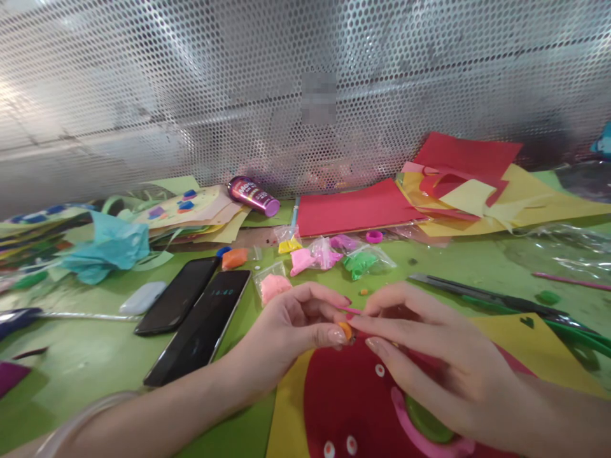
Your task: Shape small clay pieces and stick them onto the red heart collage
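Note:
My left hand [291, 327] pinches a small orange lump of clay [345, 330] between thumb and forefinger. My right hand [429, 346] meets it from the right, fingers closed on a thin pink stick [352, 310] that touches the clay. Both hands hover over a red paper shape [348, 401] with small white eyes, lying on a yellow sheet [289, 413]. A pink and green piece [422, 426] sits on the red shape under my right wrist.
Two dark phones [191, 312] lie to the left on the green table [95, 356]. Small bags of coloured clay [324, 254] lie behind the hands. Scissors [482, 296] rest at right. Red and yellow paper sheets [429, 197], a purple tube [252, 194] and a perforated metal wall [305, 83] stand behind.

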Motion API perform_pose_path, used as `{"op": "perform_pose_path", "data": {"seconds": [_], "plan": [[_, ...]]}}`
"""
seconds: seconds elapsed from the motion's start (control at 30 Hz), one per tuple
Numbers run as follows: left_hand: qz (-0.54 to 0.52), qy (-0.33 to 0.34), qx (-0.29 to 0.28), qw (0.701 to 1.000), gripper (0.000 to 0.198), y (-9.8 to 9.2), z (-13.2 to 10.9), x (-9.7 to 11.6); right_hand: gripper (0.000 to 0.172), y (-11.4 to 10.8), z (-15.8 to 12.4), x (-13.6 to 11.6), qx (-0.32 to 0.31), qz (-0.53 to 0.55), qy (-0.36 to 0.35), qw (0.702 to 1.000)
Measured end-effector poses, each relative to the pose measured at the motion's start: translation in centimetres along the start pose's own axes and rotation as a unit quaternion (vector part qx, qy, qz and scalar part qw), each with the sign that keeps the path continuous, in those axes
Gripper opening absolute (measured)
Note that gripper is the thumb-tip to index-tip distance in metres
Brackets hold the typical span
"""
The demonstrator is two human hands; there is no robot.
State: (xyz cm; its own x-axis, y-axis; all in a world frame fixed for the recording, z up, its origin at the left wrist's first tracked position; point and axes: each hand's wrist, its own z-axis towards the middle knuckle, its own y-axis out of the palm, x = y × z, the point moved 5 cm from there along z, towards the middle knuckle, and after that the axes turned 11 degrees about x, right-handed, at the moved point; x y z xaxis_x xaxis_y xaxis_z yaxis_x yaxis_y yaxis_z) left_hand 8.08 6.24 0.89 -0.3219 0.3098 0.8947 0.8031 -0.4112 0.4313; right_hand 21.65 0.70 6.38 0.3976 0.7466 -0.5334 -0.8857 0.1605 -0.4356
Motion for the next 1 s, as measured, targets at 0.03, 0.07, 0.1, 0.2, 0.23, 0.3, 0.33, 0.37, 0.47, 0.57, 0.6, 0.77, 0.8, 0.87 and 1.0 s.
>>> {"op": "perform_pose_path", "data": {"seconds": [0.03, 0.07, 0.1, 0.2, 0.23, 0.3, 0.33, 0.37, 0.47, 0.57, 0.6, 0.77, 0.8, 0.87, 1.0], "plan": [[0.000, 0.001, 0.001, 1.000, 0.020, 0.0, 0.0, 0.0, 0.034, 0.0, 0.0, 0.0, 0.000, 0.000, -0.003, 1.000], [-0.001, 0.001, 0.002, 1.000, 0.019, 0.0, 0.0, 0.0, 0.035, 0.0, 0.0, -0.1, 0.001, 0.000, -0.005, 1.000], [-0.001, 0.001, 0.003, 1.000, 0.018, 0.0, 0.0, 0.0, 0.035, 0.0, 0.0, -0.1, -0.001, 0.001, -0.006, 1.000], [-0.001, 0.001, 0.008, 1.000, 0.015, 0.0, 0.1, 0.1, 0.036, 0.0, 0.1, 0.0, -0.002, 0.003, 0.003, 1.000], [0.000, 0.001, 0.009, 1.000, 0.015, 0.0, 0.1, 0.1, 0.036, 0.0, 0.1, 0.1, 0.000, 0.001, 0.005, 1.000], [0.002, 0.001, 0.013, 1.000, 0.016, 0.0, 0.1, 0.2, 0.036, 0.0, 0.1, 0.1, 0.004, 0.000, 0.008, 1.000], [0.003, 0.001, 0.014, 1.000, 0.016, -0.1, 0.1, 0.2, 0.036, -0.1, 0.1, 0.1, 0.005, 0.000, 0.008, 1.000], [0.003, 0.001, 0.015, 1.000, 0.017, -0.1, 0.1, 0.3, 0.036, 0.0, 0.1, 0.1, 0.000, 0.001, 0.007, 1.000], [0.006, -0.002, 0.017, 1.000, 0.018, -0.1, 0.0, 0.3, 0.035, 0.2, 0.1, 0.0, -0.016, 0.004, 0.006, 1.000], [0.007, -0.005, 0.022, 1.000, 0.018, -0.1, 0.0, 0.2, 0.034, 0.2, 0.1, -0.2, -0.018, 0.007, 0.006, 1.000], [0.008, -0.006, 0.024, 1.000, 0.018, -0.1, 0.0, 0.1, 0.034, 0.1, 0.1, -0.2, -0.010, 0.005, 0.006, 1.000], [0.009, -0.011, 0.035, 0.999, 0.014, -0.1, 0.1, 0.1, 0.030, -0.7, 0.1, 0.8, 0.047, -0.035, 0.055, 0.997], [0.010, -0.013, 0.037, 0.999, 0.013, 0.0, 0.1, 0.1, 0.028, -0.9, 0.2, 1.2, 0.065, -0.041, 0.073, 0.994], [0.012, -0.015, 0.040, 0.999, 0.011, 0.0, 0.1, 0.1, 0.022, -1.5, 0.4, 1.9, 0.099, -0.047, 0.110, 0.988], [0.009, -0.012, 0.040, 0.999, 0.010, 0.0, 0.1, 0.2, 0.025, -2.5, 1.3, 3.6, 0.125, -0.062, 0.164, 0.976]]}}
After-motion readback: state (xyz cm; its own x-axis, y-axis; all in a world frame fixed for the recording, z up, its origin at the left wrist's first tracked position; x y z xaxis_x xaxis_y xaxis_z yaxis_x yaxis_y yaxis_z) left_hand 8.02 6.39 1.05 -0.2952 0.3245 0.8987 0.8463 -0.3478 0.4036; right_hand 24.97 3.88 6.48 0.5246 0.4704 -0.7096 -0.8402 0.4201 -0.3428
